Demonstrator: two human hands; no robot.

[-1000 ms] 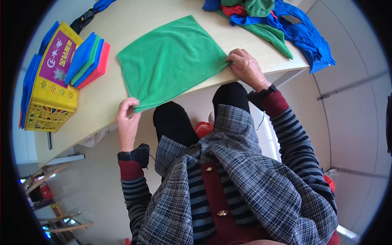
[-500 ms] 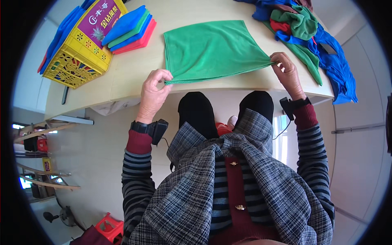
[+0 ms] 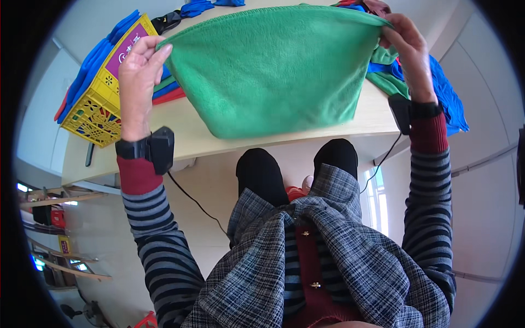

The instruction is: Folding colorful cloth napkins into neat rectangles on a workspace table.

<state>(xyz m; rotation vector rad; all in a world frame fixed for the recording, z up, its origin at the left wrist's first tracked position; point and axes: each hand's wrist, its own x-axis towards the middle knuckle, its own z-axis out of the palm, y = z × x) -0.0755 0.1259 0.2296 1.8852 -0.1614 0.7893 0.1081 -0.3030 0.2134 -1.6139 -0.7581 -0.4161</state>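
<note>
A green towel is stretched between my two hands, raised off the table at its upper edge. My left hand pinches the towel's upper left corner between thumb and fingers. At the upper right corner, my right hand grips the cloth the same way. The towel's lower part hangs down over the table's near edge area; whether it touches the tabletop I cannot tell. Behind my left hand, a stack of folded cloths in red, blue and green is partly hidden by the towel.
A yellow plastic crate with folded cloths in it stands at the left of the pale table. Crumpled blue cloths and other coloured ones lie at the right. More blue cloth lies at the far edge. A dark slim object rests near the crate.
Both hands have lifted the towel's near edge up and away from me, and spread farther apart. The towel, earlier flat on the table, now hangs from my hands.
</note>
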